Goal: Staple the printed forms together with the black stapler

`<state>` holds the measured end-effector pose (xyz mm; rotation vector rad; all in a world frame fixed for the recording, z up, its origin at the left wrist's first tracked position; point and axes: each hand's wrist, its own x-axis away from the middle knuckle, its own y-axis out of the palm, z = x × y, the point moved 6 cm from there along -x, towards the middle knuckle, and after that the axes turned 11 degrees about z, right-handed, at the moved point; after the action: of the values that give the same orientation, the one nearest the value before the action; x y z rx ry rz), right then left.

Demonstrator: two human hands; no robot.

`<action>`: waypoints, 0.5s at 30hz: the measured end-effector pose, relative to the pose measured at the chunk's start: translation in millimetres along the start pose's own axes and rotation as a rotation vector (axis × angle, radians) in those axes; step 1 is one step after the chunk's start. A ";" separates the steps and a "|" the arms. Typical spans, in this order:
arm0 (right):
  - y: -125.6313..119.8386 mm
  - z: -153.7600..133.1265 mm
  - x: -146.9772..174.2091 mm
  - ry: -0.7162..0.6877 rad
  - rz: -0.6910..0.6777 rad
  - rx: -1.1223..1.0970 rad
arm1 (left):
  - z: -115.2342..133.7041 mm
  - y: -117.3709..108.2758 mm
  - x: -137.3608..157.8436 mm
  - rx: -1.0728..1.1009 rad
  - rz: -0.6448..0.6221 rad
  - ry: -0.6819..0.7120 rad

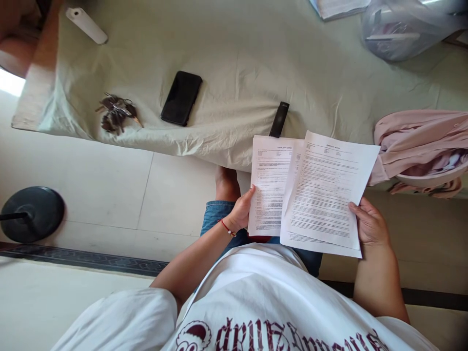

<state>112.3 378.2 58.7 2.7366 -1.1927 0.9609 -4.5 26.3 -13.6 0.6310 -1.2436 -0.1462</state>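
Observation:
My left hand [241, 210] grips the left edge of a stack of printed sheets [270, 195], thumb on top and fingers hidden beneath. My right hand [370, 223] is closed on the right edge of more printed sheets [325, 190], which overlap the left stack and tilt slightly. Both sets of paper are held above my lap, at the bed's near edge. Just past the top of the left stack lies a black stapler-like bar [280, 119], its lower end touching or behind the paper; its exact kind is unclear.
On the pale green cloth [256, 53] lie a black phone [182, 98], a bunch of keys [119, 113] and a white cylinder [87, 25]. A pink bag [424, 141] sits at right, a clear plastic bag [398, 34] behind it. A round black base [32, 214] stands on the floor.

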 end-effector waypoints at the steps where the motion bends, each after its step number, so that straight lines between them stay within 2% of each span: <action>1: 0.2 -0.9 1.4 -0.011 0.002 -0.008 | -0.8 -0.2 0.0 0.009 -0.004 -0.006; 5: 11.9 -4.1 7.9 -0.084 0.008 -0.033 | -4.0 1.3 -0.3 0.043 0.001 -0.003; 12: 54.5 -2.0 24.7 -0.202 -0.047 -0.020 | -1.1 6.5 5.9 0.012 -0.001 0.098; 15: 55.2 0.1 23.5 -0.255 0.017 0.077 | 2.9 5.4 9.1 -0.029 0.017 0.140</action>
<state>87.9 323.4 58.6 2.9875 -1.2371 0.6876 -5.3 25.7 -2.7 0.5954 -1.1092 -0.1042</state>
